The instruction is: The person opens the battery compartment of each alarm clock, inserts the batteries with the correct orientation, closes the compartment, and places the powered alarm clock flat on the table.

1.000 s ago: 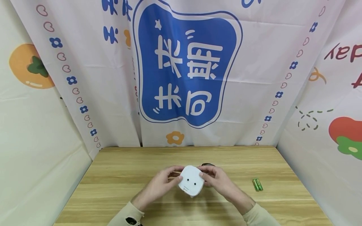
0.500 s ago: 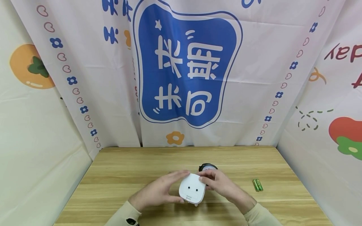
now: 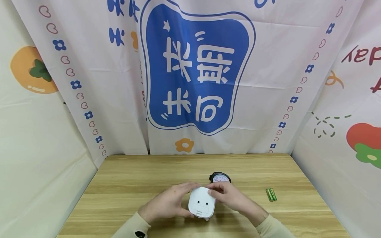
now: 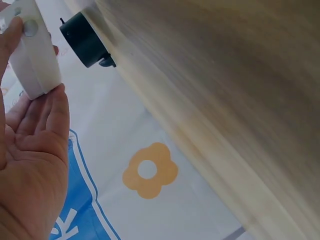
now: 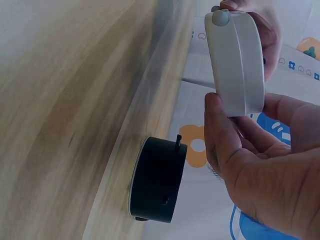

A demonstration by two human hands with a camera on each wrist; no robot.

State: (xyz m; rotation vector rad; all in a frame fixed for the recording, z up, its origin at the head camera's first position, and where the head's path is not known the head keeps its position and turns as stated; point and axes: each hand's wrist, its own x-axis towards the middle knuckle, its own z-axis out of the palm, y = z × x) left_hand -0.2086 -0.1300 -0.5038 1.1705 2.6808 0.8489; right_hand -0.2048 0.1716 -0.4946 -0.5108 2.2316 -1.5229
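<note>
A white rounded-square alarm clock (image 3: 202, 207), its back with two dark knobs and a cover outline facing up, is held above the table. My left hand (image 3: 168, 202) grips its left side, fingers along the top edge and thumb near the lower corner. At the upper right corner, my right hand (image 3: 230, 195) pinches it between thumb and fingers. In the right wrist view the white alarm clock (image 5: 235, 65) shows its side and a small round foot. Its front face is hidden.
Behind my right hand, a black round clock (image 3: 220, 177) lies dial up on the wooden table (image 3: 134, 188). Two green batteries (image 3: 271, 195) lie side by side to the right. A printed curtain (image 3: 262, 99) hangs along the table's far edge.
The white alarm clock has come down toward me and straightened. My left thumb has shifted from its face to its lower corner. More of the black clock shows.
</note>
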